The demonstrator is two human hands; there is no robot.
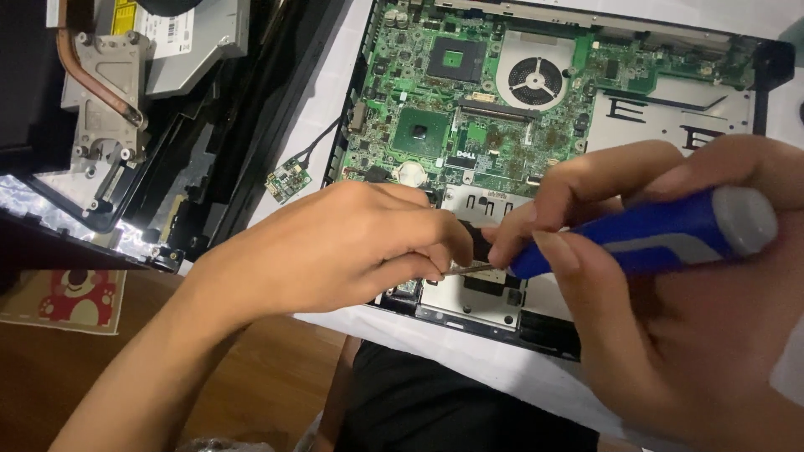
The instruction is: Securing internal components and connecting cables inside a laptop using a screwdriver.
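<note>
An opened laptop base [758, 79] lies ahead with its green motherboard [419, 125] exposed and a round fan [536, 79] near the top. My right hand [670, 285] grips a blue screwdriver [645, 238] with a grey cap, its metal shaft pointing left toward the silver plate [469, 297] at the near edge of the base. My left hand [335, 247] rests on that near edge, its fingertips pinching the screwdriver's shaft. The tip is hidden under my fingers.
A small green circuit board [287, 182] on a black cable lies left of the base. Further left are a black laptop cover [201, 167], a metal heatsink with copper pipe [105, 84] and a silver drive [193, 42]. White cloth [469, 351] covers the wooden table [67, 377].
</note>
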